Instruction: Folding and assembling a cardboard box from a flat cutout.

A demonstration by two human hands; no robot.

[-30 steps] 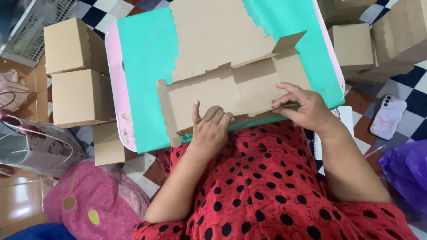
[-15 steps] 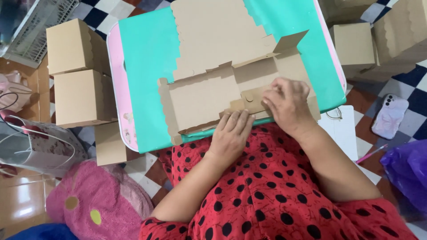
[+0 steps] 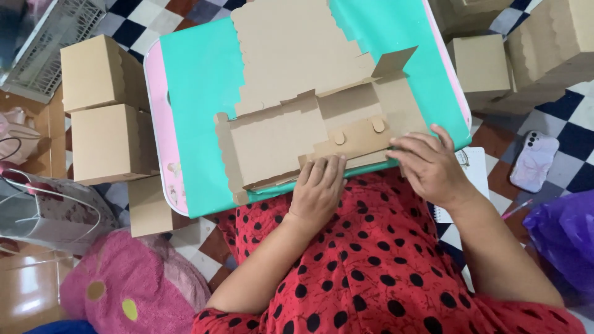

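Checkered floor tiles in dark blue and white surround a small turquoise table [image 3: 198,111] with a pink edge, seen from above in the middle of the frame. On it lies a flat brown cardboard box blank [image 3: 291,117], partly folded, with its near flap at the lower edge of the table.

The left hand [image 3: 318,192] lies flat on this near flap, fingers straight and close together, pressing down and not gripping. The right hand [image 3: 430,167] is just beside it to the right, fingers spread a little and bent, the tips touching the flap's right end; I cannot tell if it pinches the edge.

Compared with 0.5 s ago, the 2 hands are farther apart: the right hand moved right, and the left hand now lies flatter on the cardboard.

2 finished boxes [image 3: 102,117] stand at the left of the frame, and a phone [image 3: 533,162] lies at the right.
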